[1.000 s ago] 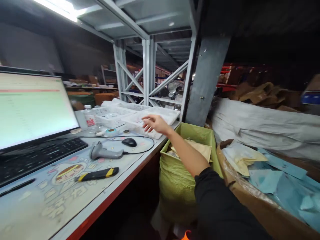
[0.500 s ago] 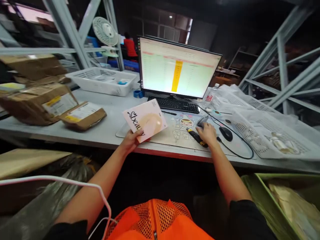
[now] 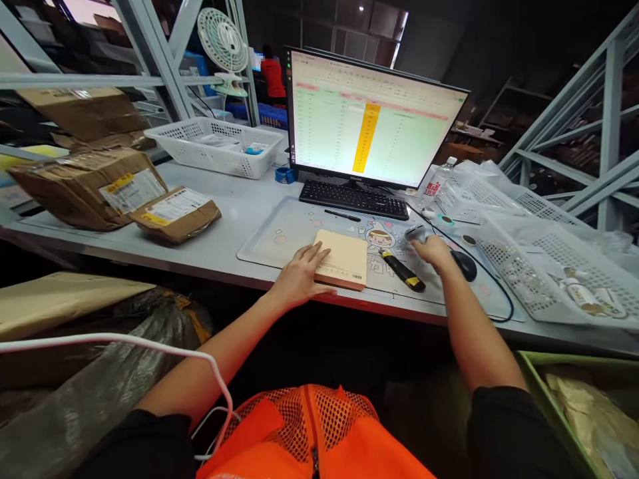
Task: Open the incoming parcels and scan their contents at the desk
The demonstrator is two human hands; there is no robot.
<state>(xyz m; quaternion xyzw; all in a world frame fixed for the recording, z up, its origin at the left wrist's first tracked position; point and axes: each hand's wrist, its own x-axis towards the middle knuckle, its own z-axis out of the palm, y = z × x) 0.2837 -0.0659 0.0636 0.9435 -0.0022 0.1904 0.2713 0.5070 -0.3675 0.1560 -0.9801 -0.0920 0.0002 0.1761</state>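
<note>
A flat, pale box (image 3: 344,256) lies on the desk mat with a barcode at its near right corner. My left hand (image 3: 298,274) grips its left side, fingers over the top and thumb along the front edge. In my right hand (image 3: 433,253) is a grey handheld barcode scanner (image 3: 415,233), its head pointing left toward the box; the handle is hidden by the fingers. Between the box and the scanner lies a black and yellow utility knife (image 3: 402,269). A black mouse (image 3: 464,265) sits just right of my right hand.
Behind the mat stand a keyboard (image 3: 354,199) and a monitor (image 3: 374,120). A pen (image 3: 342,215) lies before the keyboard. Brown parcels (image 3: 174,214) and a white basket (image 3: 219,159) occupy the left; more white baskets (image 3: 549,266) line the right. A green bin (image 3: 542,392) is below.
The box came down from a raised tilt onto the mat and was turned from its printed front to its barcode side. My right hand lifted the scanner slightly. The view shifted a little.
</note>
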